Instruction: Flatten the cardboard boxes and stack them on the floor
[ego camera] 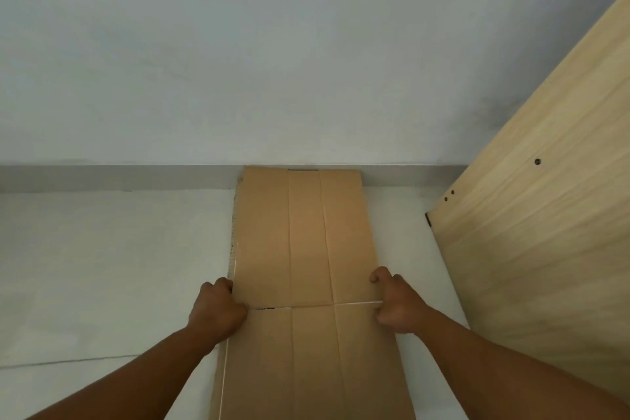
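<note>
Both hands, left hand (218,309) and right hand (395,302), grip the flat cardboard box (303,249) sides; press it level on the floor (112,266).

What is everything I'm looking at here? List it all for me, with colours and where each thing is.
Flattened cardboard: one piece in view, brown, lying on the floor in the middle, far end against the baseboard.
Floor: one, white, under the cardboard.
Wall: one, pale grey-white, at the back.
Baseboard: one strip, grey, along the foot of the wall.
Wooden panel: one, light wood grain with small dark holes, on the right.
Left hand: one, curled on the cardboard's left edge.
Right hand: one, curled on its right edge.
</note>
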Available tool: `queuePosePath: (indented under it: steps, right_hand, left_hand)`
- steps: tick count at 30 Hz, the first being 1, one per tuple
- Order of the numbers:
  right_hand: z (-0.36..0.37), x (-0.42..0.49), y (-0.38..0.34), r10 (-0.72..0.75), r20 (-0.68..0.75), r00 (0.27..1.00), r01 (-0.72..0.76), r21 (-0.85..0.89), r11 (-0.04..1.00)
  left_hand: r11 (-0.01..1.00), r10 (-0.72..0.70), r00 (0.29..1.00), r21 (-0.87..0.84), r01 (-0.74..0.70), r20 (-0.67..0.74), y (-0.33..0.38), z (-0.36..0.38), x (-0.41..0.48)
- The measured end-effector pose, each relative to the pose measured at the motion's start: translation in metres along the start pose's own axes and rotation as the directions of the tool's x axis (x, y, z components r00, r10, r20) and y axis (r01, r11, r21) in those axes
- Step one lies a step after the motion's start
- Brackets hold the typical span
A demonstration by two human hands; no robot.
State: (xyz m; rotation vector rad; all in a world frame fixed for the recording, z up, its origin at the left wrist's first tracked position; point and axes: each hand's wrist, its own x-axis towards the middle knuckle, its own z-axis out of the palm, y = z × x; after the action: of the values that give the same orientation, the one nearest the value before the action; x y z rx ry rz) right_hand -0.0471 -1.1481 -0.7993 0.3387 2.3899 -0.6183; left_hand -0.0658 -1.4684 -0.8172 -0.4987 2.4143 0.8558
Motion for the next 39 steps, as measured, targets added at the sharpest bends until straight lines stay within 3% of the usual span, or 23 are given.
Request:
queuePosePath:
  steps: [4, 11, 15, 18, 20, 23, 30, 39]
  right_hand:
    - [0.004, 0.001, -0.005, 0.029, 0.019, 0.999, -0.029, 0.029, 0.999]
    - [0.009, 0.006, -0.010, -0.002, 0.083, 0.997, 0.012, -0.123, 0.992]
    - [0.009, 0.012, -0.014, 0.046, 0.043, 0.998, -0.032, -0.286, 0.958]
    - [0.007, 0.016, -0.033, -0.148, -0.017, 0.989, 0.124, -0.462, 0.878]
    - [0.011, 0.018, -0.049, -0.307, 0.075, 0.949, 0.301, -0.510, 0.806]
    - [0.026, 0.025, -0.063, -0.305, 0.180, 0.935, 0.353, -0.540, 0.765]
    - [0.036, 0.043, -0.058, -0.264, 0.194, 0.945, 0.328, -0.551, 0.768]
    - [0.040, 0.044, -0.063, -0.204, 0.202, 0.958, 0.283, -0.559, 0.779]
  left_hand:
    - [0.996, 0.041, 0.993, -0.079, -0.033, 0.108, 0.004, 0.009, 0.001]
    - [0.992, 0.124, 0.975, 0.015, -0.129, 0.187, 0.000, 0.019, 0.012]
    - [0.928, 0.136, 0.981, 0.327, -0.176, 0.139, 0.010, 0.020, 0.014]
    - [0.781, 0.290, 0.939, 0.520, -0.345, 0.186, 0.029, 0.021, 0.011]
    - [0.704, 0.329, 0.901, 0.563, -0.433, 0.283, 0.036, 0.029, 0.013]
    - [0.652, 0.256, 0.897, 0.620, -0.436, 0.361, 0.039, 0.044, 0.020]
    - [0.621, 0.153, 0.901, 0.670, -0.407, 0.406, 0.048, 0.047, 0.032]
    - [0.620, 0.144, 0.908, 0.680, -0.392, 0.393, 0.049, 0.048, 0.033]
